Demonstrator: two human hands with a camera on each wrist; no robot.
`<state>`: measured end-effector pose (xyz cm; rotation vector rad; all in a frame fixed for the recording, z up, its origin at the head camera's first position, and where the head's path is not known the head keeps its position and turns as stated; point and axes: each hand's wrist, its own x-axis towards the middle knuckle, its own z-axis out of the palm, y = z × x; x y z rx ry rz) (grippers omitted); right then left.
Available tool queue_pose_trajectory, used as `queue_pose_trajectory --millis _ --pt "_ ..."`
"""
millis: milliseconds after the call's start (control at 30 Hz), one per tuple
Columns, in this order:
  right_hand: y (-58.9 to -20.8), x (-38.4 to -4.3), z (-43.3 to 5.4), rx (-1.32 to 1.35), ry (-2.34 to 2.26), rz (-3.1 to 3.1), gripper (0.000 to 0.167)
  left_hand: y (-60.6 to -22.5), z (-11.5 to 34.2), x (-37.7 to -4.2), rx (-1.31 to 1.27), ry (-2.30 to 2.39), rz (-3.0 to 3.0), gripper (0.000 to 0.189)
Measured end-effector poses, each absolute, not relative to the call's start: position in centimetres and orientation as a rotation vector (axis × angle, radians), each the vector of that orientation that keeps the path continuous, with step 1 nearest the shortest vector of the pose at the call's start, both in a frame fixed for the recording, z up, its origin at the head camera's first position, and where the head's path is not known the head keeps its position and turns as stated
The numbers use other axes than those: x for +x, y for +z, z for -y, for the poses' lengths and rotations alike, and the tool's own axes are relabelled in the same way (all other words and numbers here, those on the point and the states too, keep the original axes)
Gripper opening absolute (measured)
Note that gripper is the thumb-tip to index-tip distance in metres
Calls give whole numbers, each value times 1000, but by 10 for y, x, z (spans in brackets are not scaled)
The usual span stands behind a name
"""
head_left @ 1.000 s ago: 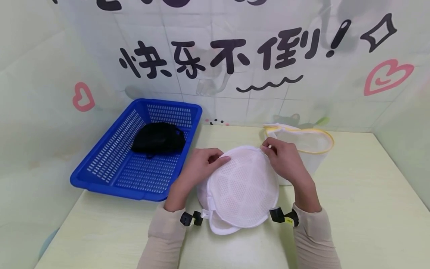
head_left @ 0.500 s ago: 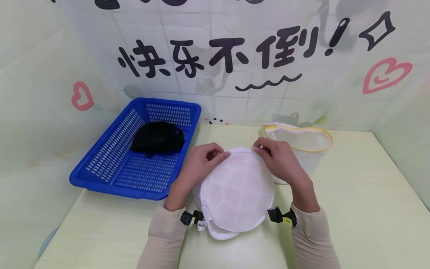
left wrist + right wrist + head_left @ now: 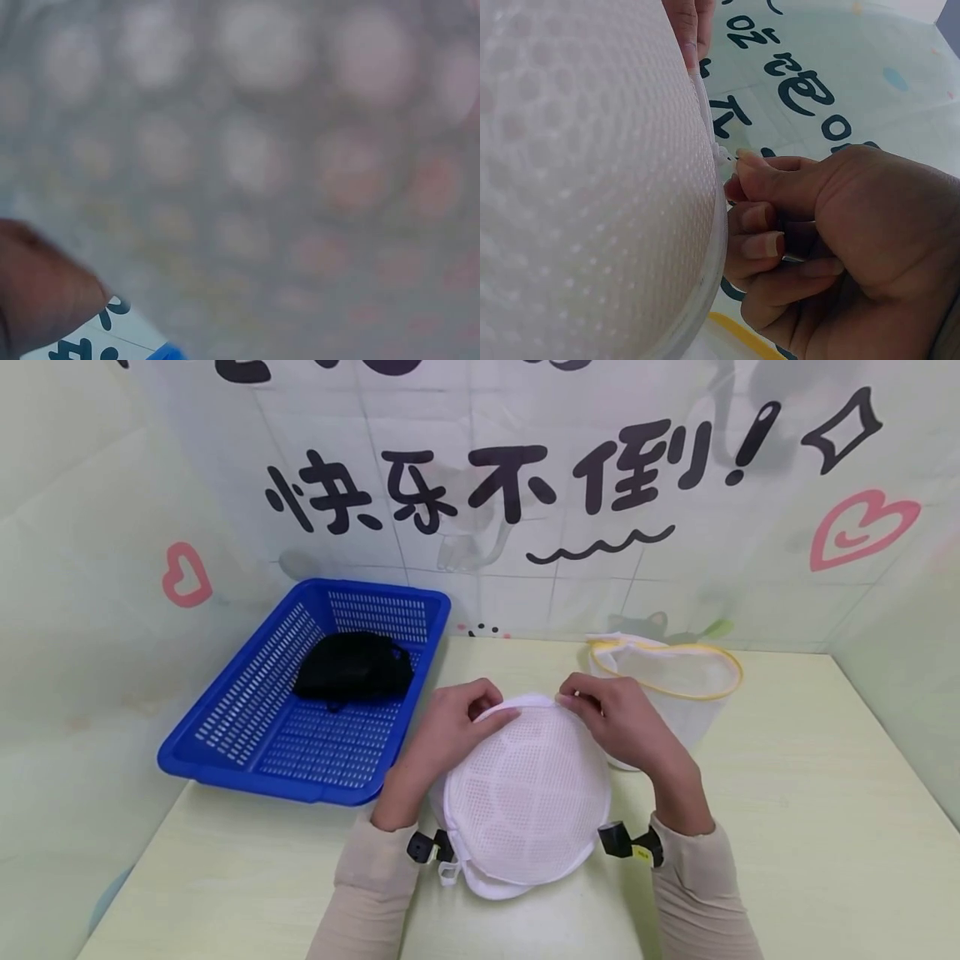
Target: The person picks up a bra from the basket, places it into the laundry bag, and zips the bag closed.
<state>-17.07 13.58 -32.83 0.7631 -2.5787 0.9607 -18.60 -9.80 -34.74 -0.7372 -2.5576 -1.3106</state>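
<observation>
A round white mesh laundry bag [image 3: 528, 793] stands between the hands, its flat mesh face toward the head camera. My left hand [image 3: 453, 722] grips its upper left rim, thumb over the mesh. In the left wrist view the blurred mesh [image 3: 255, 165] fills most of the picture, with the thumb [image 3: 45, 292] at lower left. My right hand [image 3: 618, 714] pinches a small zipper pull at the top of the rim. The right wrist view shows the zipper slider [image 3: 721, 154] on the edge, right at the thumb and forefinger tips of the right hand [image 3: 817, 217].
A blue plastic basket [image 3: 273, 789] stands at the left with a black folded cloth item [image 3: 352, 667] in it. Behind the right hand is an upright white bag with yellow trim [image 3: 675, 714]. A printed wall sheet [image 3: 480, 602] closes off the back of the table [image 3: 795, 827].
My right hand has moved left along the top rim with the zipper pull, closer to the left hand. The mesh bag has shifted slightly left and down.
</observation>
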Motion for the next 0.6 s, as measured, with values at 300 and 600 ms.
queue_pose_trajectory --millis 300,600 --pt "-329 -172 -137 671 948 2688 9 -352 98 -188 -823 -1303 2466 12" --pt "-325 -172 -139 672 995 2697 12 -352 100 -189 -827 -1337 2415 10"
